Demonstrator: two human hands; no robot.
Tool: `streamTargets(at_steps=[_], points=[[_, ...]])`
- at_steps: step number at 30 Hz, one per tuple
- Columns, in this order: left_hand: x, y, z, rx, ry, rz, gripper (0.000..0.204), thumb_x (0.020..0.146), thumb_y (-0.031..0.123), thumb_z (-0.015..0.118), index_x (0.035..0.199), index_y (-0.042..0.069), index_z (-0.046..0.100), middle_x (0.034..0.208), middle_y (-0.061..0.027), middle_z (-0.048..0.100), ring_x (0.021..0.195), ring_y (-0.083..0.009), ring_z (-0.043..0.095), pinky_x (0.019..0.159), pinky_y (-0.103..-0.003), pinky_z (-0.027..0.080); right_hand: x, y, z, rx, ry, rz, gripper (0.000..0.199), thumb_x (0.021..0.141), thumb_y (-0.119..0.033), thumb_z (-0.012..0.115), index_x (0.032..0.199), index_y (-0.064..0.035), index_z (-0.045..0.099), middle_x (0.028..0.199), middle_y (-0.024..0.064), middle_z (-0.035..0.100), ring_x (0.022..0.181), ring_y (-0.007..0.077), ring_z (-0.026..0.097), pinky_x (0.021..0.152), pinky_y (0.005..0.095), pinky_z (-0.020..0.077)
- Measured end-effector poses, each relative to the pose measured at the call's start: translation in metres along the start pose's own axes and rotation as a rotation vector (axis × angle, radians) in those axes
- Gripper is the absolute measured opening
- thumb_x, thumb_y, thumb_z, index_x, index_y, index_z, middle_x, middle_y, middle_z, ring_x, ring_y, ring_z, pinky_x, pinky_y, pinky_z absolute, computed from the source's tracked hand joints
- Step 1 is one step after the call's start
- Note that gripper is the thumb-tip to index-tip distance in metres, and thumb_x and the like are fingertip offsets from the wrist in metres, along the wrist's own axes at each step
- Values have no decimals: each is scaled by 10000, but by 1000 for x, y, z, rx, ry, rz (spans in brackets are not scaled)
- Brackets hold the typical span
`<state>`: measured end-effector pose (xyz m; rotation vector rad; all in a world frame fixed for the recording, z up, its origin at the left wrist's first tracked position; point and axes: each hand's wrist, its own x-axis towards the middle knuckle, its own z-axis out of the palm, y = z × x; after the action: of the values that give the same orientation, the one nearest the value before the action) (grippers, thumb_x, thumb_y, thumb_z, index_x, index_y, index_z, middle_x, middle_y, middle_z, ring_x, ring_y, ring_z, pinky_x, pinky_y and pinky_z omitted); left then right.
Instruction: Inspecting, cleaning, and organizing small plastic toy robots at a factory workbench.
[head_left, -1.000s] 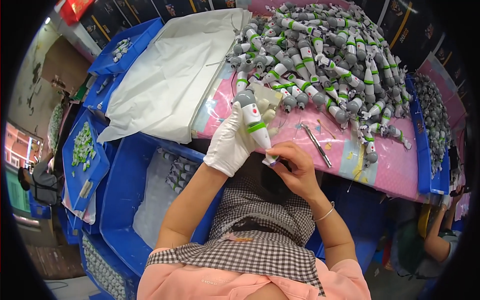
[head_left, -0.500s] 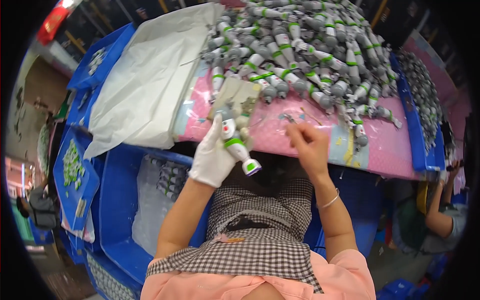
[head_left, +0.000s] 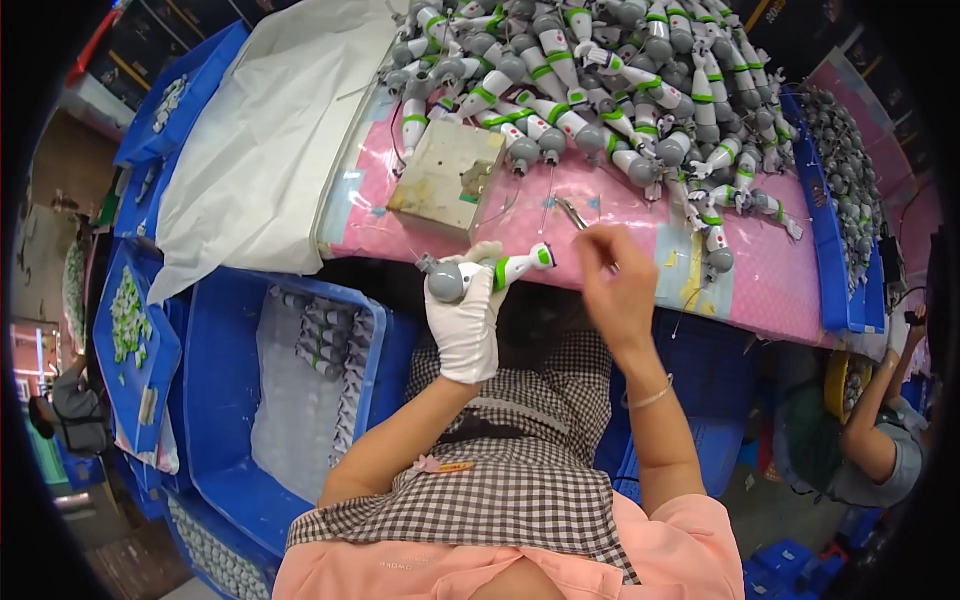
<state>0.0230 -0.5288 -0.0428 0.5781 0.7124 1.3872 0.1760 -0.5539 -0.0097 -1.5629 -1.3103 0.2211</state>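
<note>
My left hand (head_left: 463,335), in a white glove, is closed round a toy arm (head_left: 449,283) in front of the table edge. The arm has a grey ball joint at its left end and a white, green-banded forearm pointing right. My bare right hand (head_left: 620,290) is closed on a slim silver metal tool (head_left: 571,212), perhaps tweezers, its tip pointing up and left. The fingers hide the rest of the tool. Just beyond my left hand, a pale block (head_left: 440,175) with a metal fitting rests on the pink table cover (head_left: 560,190).
A heap of similar toy arms (head_left: 640,100) covers the table's far side. White sheeting (head_left: 265,150) lies at left. Below it stands a blue bin (head_left: 225,400) with rows of grey parts. A blue tray (head_left: 815,210) of grey parts is at right, near another person (head_left: 880,440).
My left hand has turned the toy arm, so its ball end now faces left and the forearm points right. The right hand stays near the table edge with the metal tool.
</note>
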Motion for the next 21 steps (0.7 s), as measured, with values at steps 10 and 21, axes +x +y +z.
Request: streamTargets(at_steps=[10, 21], points=[[8, -14, -5, -78, 127, -12, 235, 856, -34, 586, 1047, 23, 463, 1049, -135, 588, 964, -266, 617, 820, -406, 555, -41, -16, 42, 149, -27, -108, 174, 723, 33, 651, 892, 0, 677, 658, 86, 605, 516, 132, 546, 493, 245, 435], [14, -19, -9, 12, 83, 14, 157, 878, 34, 599, 986, 16, 486, 1039, -133, 588, 978, -285, 609, 879, -427, 514, -35, -16, 48, 111, 20, -134, 130, 692, 46, 658, 817, 13, 662, 630, 85, 597, 496, 133, 555, 471, 244, 429]])
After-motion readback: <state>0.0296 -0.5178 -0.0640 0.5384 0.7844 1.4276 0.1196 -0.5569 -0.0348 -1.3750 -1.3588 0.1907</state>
